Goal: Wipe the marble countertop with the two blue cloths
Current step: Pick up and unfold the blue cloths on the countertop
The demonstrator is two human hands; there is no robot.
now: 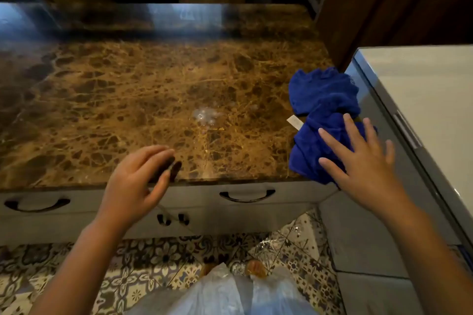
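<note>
Marble table (143, 89): brown, veined and glossy, it fills the middle of my head view; a small pale smear (206, 115) sits near its centre.
Far blue cloth (323, 89): crumpled at the table's right edge, just beside the grey appliance (422, 89).
Near blue cloth (316, 148): bunched at the front right corner of the table, touching the far one, with a white tag (294, 122) poking out on its left side.
Right hand (358, 161): I see it spread flat over the near blue cloth, fingers (332, 142) apart and extended; I cannot tell whether the palm presses on the fabric or floats just above it. Nothing is gripped.
Left hand (138, 181): over the front edge of the table, well apart from both cloths, fingers (163, 161) loosely curled and a little apart, holding nothing. It looks slightly blurred.
Drawers: pale fronts under the table edge, with a dark curved handle (247, 195) at the right and another (37, 204) at the left.
Floor (76, 268): patterned tile below, with light-coloured clothing (230, 294) and toes (256, 267) at the bottom of my view.
</note>
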